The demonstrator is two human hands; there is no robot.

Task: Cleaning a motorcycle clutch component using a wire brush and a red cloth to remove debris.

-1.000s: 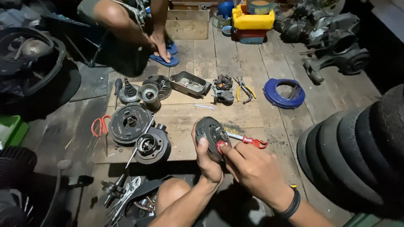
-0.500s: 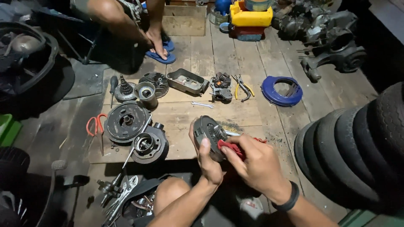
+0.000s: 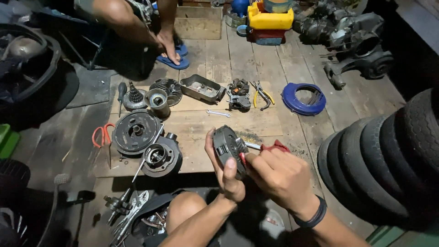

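From the head camera we look down at a wooden board (image 3: 192,123) on the plank floor. At the centre of the view, our left hand (image 3: 225,171) has its fingers curled around a round, dark clutch-like disc (image 3: 227,145), held on edge just above the board's near edge. Our right hand (image 3: 279,176), at three o'clock from the disc, has its fingers closed tight on red-handled pliers (image 3: 270,148), whose metal tip touches the disc's face.

At nine o'clock from the disc lie a ribbed cylinder part (image 3: 161,157) and a flat round drum (image 3: 136,131), just beside each other. At twelve o'clock rest a small spanner (image 3: 218,113) and yellow-handled pliers (image 3: 262,95). A blue ring (image 3: 303,99) sits at two o'clock, stacked tyres (image 3: 388,160) at three o'clock. Another person's foot in a blue sandal (image 3: 173,55) stands at eleven o'clock.
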